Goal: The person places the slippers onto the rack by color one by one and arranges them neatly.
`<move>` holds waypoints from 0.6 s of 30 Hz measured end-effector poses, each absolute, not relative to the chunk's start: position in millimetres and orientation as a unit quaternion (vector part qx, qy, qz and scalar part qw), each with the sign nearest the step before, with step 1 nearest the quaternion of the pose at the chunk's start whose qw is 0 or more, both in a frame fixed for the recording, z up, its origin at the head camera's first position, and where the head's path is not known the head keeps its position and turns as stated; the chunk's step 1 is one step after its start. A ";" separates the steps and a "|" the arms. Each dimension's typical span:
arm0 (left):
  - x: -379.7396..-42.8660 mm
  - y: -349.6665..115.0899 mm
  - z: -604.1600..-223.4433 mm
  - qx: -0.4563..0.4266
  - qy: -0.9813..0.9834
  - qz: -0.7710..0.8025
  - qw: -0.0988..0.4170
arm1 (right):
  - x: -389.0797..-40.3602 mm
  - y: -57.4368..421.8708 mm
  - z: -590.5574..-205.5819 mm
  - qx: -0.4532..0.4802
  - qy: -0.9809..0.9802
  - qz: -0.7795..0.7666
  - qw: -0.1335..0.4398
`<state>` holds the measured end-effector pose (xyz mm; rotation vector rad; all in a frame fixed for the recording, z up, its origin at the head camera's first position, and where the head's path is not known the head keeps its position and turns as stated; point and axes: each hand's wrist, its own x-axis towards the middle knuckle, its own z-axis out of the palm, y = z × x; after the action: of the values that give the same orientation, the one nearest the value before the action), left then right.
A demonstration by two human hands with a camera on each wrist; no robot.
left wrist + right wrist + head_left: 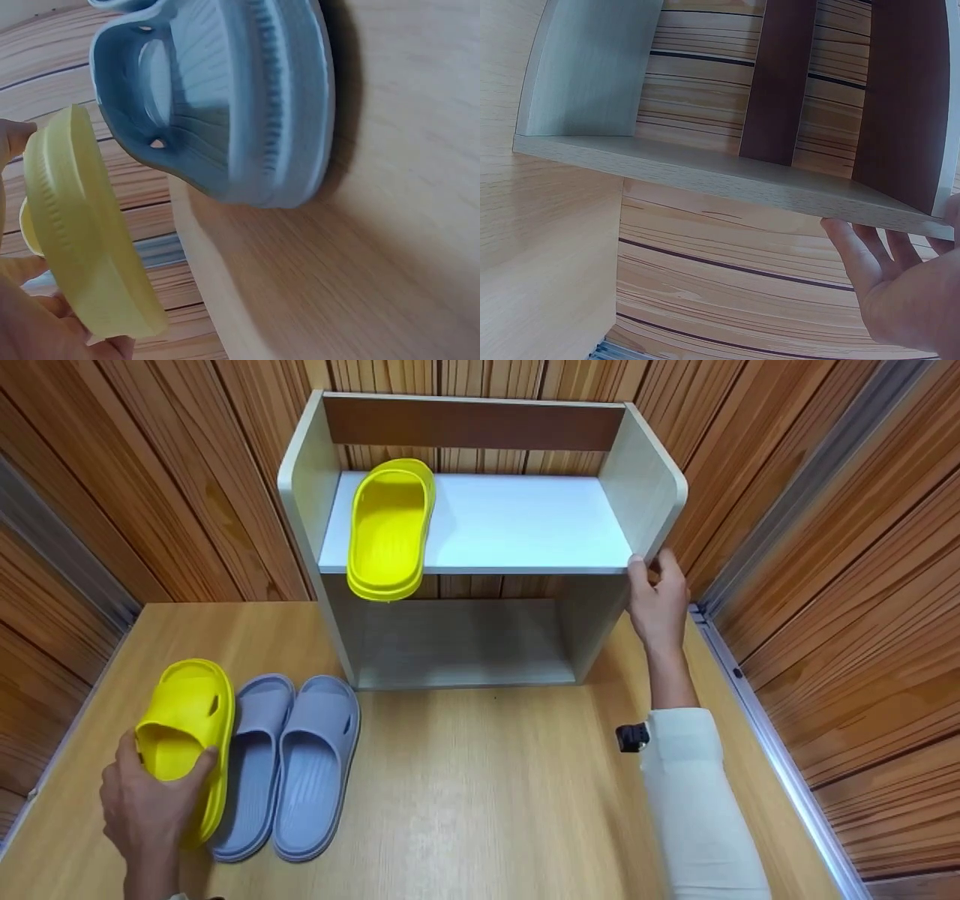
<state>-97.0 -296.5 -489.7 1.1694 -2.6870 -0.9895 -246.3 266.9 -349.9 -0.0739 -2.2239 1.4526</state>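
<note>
My left hand (142, 802) grips a yellow slipper (196, 694) by its sides, thumb at the strap opening. In the left wrist view this slipper (86, 225) hangs clear of the wooden surface. Close to its right stand two grey slippers (311, 780), side by side with toes toward the back. My right hand (660, 607) holds the front edge of the right side panel of a small two-tier shelf (645, 472), fingers around the outside. Another yellow slipper (388, 529) lies at the left of the white upper board (525, 521), one end jutting over its front edge.
The shelf's lower board (465, 652) sits beneath the white one. Behind the shelf rises a wood-panelled wall (187, 472), with another panelled wall (847, 607) at the right. A metal track (780, 765) runs along the right edge of the wooden surface (465, 787).
</note>
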 end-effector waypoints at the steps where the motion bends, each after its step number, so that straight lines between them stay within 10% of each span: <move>1: -97.5 -294.8 -488.3 0.377 -0.869 -0.318 0.026 | -246.1 267.2 -349.8 -0.027 -0.813 0.529 0.242; 18: -86.5 -259.1 -459.8 0.326 -0.889 -0.310 0.080 | -243.6 267.8 -348.6 -0.034 -0.814 0.538 0.215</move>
<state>-86.5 -259.1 -459.8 0.9754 -2.6608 -0.9278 -243.6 267.8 -348.6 -0.0954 -2.2584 1.4927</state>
